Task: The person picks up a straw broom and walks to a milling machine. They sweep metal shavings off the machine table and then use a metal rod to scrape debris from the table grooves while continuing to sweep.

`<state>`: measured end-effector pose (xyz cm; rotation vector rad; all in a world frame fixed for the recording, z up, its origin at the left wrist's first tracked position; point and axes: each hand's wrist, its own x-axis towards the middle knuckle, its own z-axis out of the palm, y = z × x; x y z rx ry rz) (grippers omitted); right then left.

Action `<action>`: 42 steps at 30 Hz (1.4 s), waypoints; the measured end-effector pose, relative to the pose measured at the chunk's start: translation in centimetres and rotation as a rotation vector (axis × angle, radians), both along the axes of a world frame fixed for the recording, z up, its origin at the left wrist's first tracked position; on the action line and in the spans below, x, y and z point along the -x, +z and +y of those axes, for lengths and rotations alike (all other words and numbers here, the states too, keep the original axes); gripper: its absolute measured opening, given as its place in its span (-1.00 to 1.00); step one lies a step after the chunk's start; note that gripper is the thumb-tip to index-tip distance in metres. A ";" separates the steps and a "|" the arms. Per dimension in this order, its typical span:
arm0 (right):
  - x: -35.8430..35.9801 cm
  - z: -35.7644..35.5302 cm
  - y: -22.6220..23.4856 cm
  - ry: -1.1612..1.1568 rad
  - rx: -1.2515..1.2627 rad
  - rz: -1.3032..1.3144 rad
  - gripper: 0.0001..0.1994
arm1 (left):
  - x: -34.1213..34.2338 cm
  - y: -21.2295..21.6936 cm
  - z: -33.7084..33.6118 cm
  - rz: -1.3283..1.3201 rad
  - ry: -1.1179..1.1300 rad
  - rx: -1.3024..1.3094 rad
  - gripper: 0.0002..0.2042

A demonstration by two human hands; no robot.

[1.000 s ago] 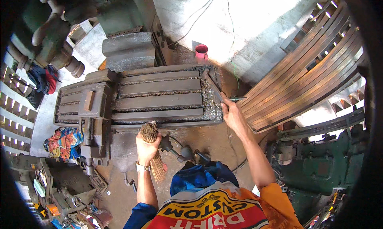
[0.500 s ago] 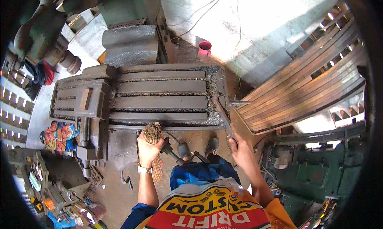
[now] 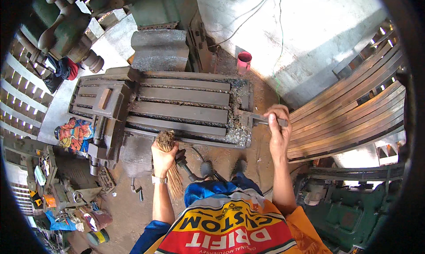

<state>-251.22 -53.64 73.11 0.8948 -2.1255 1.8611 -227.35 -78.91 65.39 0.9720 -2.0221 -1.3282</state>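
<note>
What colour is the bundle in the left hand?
The bundle is light brown, darker at its top; head view.

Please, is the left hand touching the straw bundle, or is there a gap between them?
Touching. The head view shows it: the left hand is closed around the straw bundle, whose ends stick out on both sides of the grip.

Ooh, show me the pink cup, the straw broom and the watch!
Pink cup (image 3: 243, 66): head view, on its outer side.
Straw broom (image 3: 175, 183): head view, on its loose lower straws.
Watch (image 3: 159, 180): head view, on its metal band.
</note>
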 end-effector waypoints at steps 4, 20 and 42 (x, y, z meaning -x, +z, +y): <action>1.2 -2.0 -1.1 0.406 0.502 -0.427 -0.68 | 0.1 -0.6 0.2 -0.001 -0.011 0.034 -0.79; 13.6 -12.7 2.3 0.211 0.582 -0.502 -0.48 | 1.1 -1.0 0.5 -0.047 0.131 0.020 -0.74; 5.0 -8.6 -3.7 0.116 0.726 -0.243 -0.44 | 0.7 -2.2 0.3 -0.039 0.151 -0.042 -0.71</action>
